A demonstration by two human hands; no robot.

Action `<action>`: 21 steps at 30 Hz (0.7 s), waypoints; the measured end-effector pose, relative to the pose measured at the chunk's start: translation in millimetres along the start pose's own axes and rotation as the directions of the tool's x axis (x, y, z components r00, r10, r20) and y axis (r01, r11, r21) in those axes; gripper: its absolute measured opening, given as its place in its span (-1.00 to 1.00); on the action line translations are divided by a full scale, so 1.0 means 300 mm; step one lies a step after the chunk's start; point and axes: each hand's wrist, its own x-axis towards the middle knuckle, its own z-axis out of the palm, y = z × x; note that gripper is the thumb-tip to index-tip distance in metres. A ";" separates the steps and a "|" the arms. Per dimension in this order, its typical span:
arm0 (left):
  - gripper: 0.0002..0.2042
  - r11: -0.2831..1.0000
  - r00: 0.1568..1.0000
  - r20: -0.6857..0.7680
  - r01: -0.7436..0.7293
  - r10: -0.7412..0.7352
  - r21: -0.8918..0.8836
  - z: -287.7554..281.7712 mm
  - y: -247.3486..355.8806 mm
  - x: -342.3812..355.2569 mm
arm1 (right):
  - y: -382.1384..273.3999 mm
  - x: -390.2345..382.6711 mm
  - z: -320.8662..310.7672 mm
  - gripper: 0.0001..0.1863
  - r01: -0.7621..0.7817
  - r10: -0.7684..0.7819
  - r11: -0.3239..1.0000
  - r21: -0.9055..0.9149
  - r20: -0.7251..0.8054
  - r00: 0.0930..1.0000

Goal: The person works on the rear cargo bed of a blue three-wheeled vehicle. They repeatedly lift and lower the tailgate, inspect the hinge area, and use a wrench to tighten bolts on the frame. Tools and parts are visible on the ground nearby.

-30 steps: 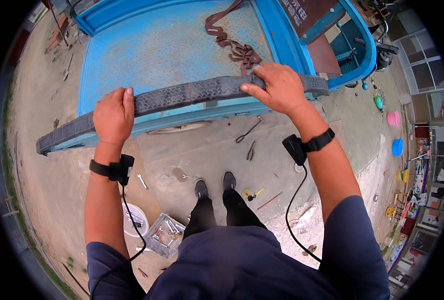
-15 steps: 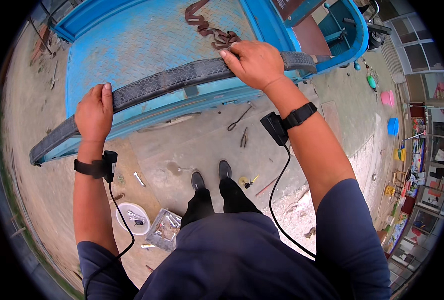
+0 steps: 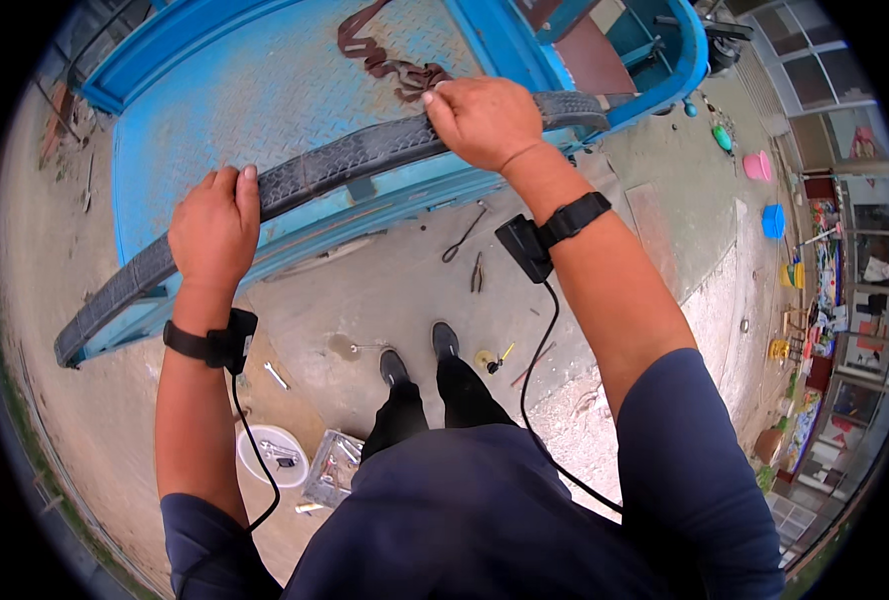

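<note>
A strip of black tyre tread (image 3: 350, 160) lies along the top of the side panel (image 3: 365, 205) of a blue cargo bed, bending down toward the left. My left hand (image 3: 215, 232) grips the strip left of its middle, fingers over the far edge. Farther right, my right hand (image 3: 487, 122) is closed over the same strip, its thumb pointing left along the tread. The undersides of both grips are hidden. Just beyond the right hand, a crumpled brown strap (image 3: 375, 62) rests on the patterned metal bed floor (image 3: 215, 110).
On the ground are a pair of pliers (image 3: 478, 272), a long-handled tool (image 3: 463, 235) and a wrench (image 3: 277, 375). A white basin (image 3: 295, 436) and a grey tray (image 3: 317, 490) hold tools near my feet. A pink bucket (image 3: 758, 166) and a blue bucket (image 3: 774, 222) stand at the right.
My left hand has slid rightward along the tyre tread, closer to the right hand. My right hand keeps its place on the strip. The whole view has shifted slightly.
</note>
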 end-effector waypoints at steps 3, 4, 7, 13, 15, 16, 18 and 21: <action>-0.63 1.000 1.000 -0.006 0.019 -0.019 -0.019 -0.002 -0.005 -0.001 | -0.005 0.009 0.000 -0.59 -0.049 0.049 0.999 -0.003 0.040 0.998; -0.64 0.997 1.000 -0.014 -0.028 0.027 -0.076 -0.003 0.011 0.000 | -0.012 0.011 0.008 -0.58 -0.081 0.080 0.997 0.010 0.078 0.994; -0.63 0.967 0.985 -0.030 -0.172 0.169 -0.190 -0.028 0.097 0.038 | -0.008 0.012 0.009 -0.66 -0.061 0.061 0.998 -0.001 -0.060 0.996; -0.43 0.978 0.960 0.206 -0.169 0.191 -0.120 -0.017 0.301 0.104 | 0.035 -0.097 -0.031 -0.88 0.063 0.174 0.920 0.387 -0.546 0.819; -0.40 0.986 0.968 0.193 -0.150 0.161 -0.069 -0.031 0.283 0.098 | 0.066 -0.268 -0.094 -0.85 -0.154 0.377 0.903 0.402 -0.564 0.735; -0.40 0.987 0.970 0.186 -0.143 0.155 -0.074 -0.022 0.287 0.097 | 0.137 -0.382 -0.080 -0.79 -0.313 0.517 0.844 0.437 -0.500 0.695; -0.41 0.986 0.974 0.163 -0.149 0.159 -0.074 -0.005 0.287 0.093 | 0.298 -0.615 0.022 -0.59 -0.620 0.723 0.691 0.372 -0.343 0.599; -0.41 0.985 0.979 0.111 -0.165 0.171 -0.058 0.012 0.296 0.097 | 0.491 -0.823 0.157 -0.32 -0.824 0.831 0.555 0.113 -0.132 0.541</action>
